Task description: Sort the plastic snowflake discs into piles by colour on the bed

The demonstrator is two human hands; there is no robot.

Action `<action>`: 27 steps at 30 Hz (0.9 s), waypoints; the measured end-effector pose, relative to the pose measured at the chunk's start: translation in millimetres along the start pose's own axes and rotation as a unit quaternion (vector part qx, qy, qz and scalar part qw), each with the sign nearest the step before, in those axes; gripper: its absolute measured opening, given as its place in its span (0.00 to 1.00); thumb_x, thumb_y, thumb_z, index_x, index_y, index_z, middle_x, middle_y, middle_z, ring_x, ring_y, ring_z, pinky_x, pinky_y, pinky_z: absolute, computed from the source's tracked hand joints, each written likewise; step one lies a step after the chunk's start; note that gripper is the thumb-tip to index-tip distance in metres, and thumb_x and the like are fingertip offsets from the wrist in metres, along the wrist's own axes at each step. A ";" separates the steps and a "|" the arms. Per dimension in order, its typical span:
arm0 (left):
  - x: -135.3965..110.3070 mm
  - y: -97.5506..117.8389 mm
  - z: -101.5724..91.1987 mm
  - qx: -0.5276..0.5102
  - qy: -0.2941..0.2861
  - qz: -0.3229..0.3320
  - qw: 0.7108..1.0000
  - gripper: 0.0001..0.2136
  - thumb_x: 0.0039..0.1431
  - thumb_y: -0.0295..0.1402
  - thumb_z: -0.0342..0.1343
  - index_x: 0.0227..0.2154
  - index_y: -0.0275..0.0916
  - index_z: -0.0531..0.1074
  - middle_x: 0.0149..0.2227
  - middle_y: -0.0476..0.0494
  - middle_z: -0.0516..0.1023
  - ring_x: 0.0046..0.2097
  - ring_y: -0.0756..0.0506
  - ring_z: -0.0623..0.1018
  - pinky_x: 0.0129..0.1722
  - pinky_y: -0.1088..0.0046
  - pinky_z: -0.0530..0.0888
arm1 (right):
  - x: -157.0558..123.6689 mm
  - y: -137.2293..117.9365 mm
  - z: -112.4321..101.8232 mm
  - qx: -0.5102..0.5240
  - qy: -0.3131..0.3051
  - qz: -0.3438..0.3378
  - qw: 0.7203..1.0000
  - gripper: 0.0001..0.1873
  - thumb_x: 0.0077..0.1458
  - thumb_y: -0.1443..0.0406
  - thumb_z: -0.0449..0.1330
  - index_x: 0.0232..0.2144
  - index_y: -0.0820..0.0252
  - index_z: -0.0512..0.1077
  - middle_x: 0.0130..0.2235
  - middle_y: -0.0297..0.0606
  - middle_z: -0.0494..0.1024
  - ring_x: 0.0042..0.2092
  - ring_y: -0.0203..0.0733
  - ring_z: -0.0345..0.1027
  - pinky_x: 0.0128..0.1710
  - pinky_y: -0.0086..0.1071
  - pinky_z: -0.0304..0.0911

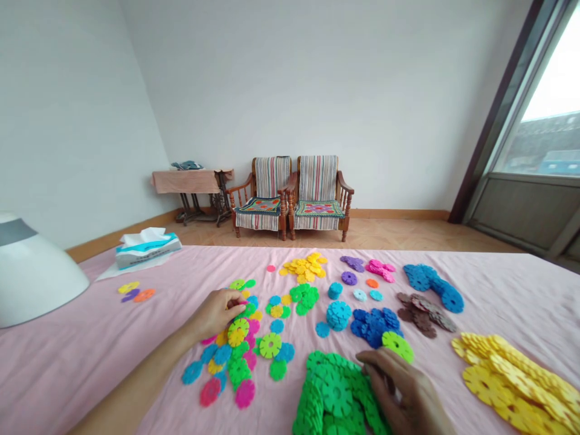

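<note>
The left hand (222, 313) is apparently pinching a pink notched disc (243, 302), while the right hand (408, 386), grip unclear, is bordering green notched discs (335, 393) likely being kept together by colour.

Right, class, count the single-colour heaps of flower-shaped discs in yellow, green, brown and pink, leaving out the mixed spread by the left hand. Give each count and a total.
Yellow flower-shaped plastic disc heaps: 2
Green flower-shaped plastic disc heaps: 2
Brown flower-shaped plastic disc heap: 1
Pink flower-shaped plastic disc heap: 1
Total: 6
</note>
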State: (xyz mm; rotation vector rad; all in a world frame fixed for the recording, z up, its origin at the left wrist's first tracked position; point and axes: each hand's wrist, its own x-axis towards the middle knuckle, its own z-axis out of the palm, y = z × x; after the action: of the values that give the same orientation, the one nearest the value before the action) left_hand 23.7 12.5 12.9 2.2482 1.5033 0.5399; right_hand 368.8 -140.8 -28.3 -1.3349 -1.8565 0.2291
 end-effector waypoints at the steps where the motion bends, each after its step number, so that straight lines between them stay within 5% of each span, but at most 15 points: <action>1: 0.9 -2.9 1.8 -0.009 0.003 -0.012 1.000 0.11 0.51 0.39 0.52 0.23 0.38 0.74 0.23 0.50 0.75 0.28 0.46 0.75 0.28 0.76 0.66 | 0.0 -0.1 0.0 0.000 -0.002 0.001 1.000 0.12 0.62 0.62 0.50 0.36 0.56 0.73 0.34 0.39 0.78 0.35 0.39 0.74 0.33 0.27 0.70; 5: 4.7 -17.0 7.0 -0.037 0.038 -0.052 0.997 0.13 0.51 0.43 0.53 0.23 0.38 0.72 0.20 0.50 0.75 0.26 0.46 0.75 0.24 0.76 0.66 | 1.1 -0.4 -0.3 -0.006 -0.008 0.007 1.000 0.13 0.62 0.61 0.49 0.37 0.56 0.73 0.33 0.39 0.78 0.34 0.39 0.74 0.33 0.27 0.70; 12: 6.9 -30.9 -1.8 0.068 0.204 -0.053 0.975 0.10 0.52 0.37 0.49 0.30 0.39 0.74 0.34 0.46 0.78 0.31 0.47 0.75 0.34 0.73 0.70 | 1.1 -0.5 -1.3 -0.003 -0.008 -0.003 1.000 0.12 0.62 0.63 0.50 0.36 0.56 0.73 0.33 0.38 0.78 0.35 0.39 0.74 0.34 0.27 0.70; 20: 4.7 -25.9 6.4 0.095 0.130 -0.009 0.987 0.15 0.53 0.39 0.52 0.39 0.38 0.78 0.35 0.43 0.76 0.37 0.44 0.76 0.38 0.72 0.71 | 0.6 0.0 -0.5 -0.014 -0.002 0.002 1.000 0.12 0.62 0.62 0.49 0.37 0.56 0.72 0.33 0.38 0.78 0.35 0.38 0.74 0.33 0.26 0.70; 27: 5.3 -26.7 3.5 0.086 0.139 -0.029 0.986 0.12 0.54 0.36 0.49 0.31 0.41 0.78 0.33 0.46 0.78 0.35 0.45 0.76 0.36 0.73 0.70 | 0.0 -0.4 -0.8 -0.021 0.006 -0.037 0.999 0.11 0.61 0.63 0.50 0.38 0.55 0.73 0.33 0.39 0.79 0.35 0.39 0.75 0.34 0.26 0.71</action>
State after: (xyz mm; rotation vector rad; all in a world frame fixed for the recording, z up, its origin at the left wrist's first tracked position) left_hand 6.4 26.6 -3.2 2.3235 1.8076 0.7591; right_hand 369.1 -141.3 -27.6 -1.2905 -1.9064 0.1429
